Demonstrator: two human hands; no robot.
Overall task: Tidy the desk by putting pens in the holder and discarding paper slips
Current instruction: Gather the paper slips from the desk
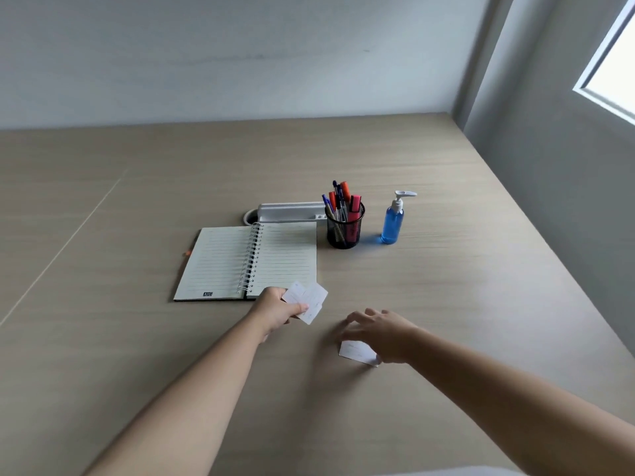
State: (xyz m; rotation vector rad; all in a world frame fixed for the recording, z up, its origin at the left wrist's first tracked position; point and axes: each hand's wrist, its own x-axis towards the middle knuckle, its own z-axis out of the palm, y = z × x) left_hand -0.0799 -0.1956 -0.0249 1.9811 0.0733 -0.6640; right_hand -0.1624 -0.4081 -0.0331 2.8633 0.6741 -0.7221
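— Pale wood-grain desk (429,304) ran up to a plain white wall, with a window at the two o'clock corner. What stood on it?

— At twelve o'clock from the hands, a black mesh holder (344,231) stood upright, filled with pens (338,204) and highlighters. Just beside it, at its three o'clock, was a blue pump bottle (392,221); behind it, at ten o'clock, lay a grey tray (290,211). An open spiral notebook (247,261) lay flat at the holder's eight o'clock.

— And the hands?

— The left hand (276,309) hovered by the notebook's near right corner, its grip clamped on a few white paper slips (307,304), fanned out between thumb and fingers.

— The right one?

— The right hand (381,333) was at the left hand's four o'clock, low over the desk, fingers spread apart. One more paper slip (355,352) lay beneath it, near the thumb; whether the grip had actually closed on it, I could not tell.
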